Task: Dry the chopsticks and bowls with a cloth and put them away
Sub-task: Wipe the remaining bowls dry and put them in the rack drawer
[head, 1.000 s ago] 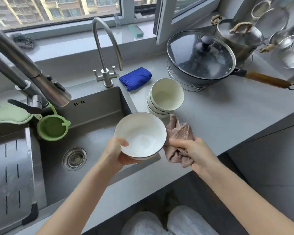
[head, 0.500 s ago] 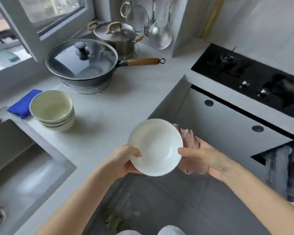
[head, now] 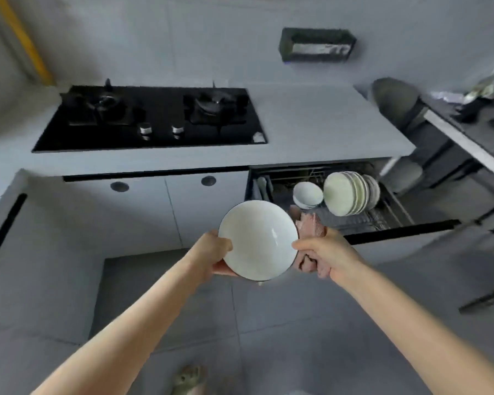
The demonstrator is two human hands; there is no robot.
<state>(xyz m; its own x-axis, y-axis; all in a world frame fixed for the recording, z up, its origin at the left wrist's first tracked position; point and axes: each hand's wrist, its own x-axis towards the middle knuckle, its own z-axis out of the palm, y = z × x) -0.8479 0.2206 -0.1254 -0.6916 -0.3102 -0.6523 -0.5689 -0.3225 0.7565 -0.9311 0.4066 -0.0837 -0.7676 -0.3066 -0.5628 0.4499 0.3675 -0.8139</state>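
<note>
Holds a white bowl (head: 258, 240) in the air between both hands, below the front edge of the counter (head: 311, 124), in front of the cupboard doors (head: 166, 206) and over the grey floor. Grips its left rim with the left hand (head: 211, 252), thumb on the inside edge and fingers curled beneath. Pinches the right rim with the thumb of the right hand (head: 325, 255), with the other fingers clenched round a bunched pink cloth (head: 310, 226) beside the bowl's outer wall. Tilts the bowl so that the mouth faces up and back toward the camera, foot turned away and down; round, so no long axis to name, rim showing almost as a full circle. Just beyond the cloth, a pulled-out dish drawer (head: 362, 222) under the counter's right end, with a small stack of white bowls (head: 307, 194) on edge and, to their right, a row of larger pale dishes (head: 345, 195) also on edge, faces turned left. On the counter's left part, a black two-burner hob (head: 151, 118), knobs near the front edge.
</note>
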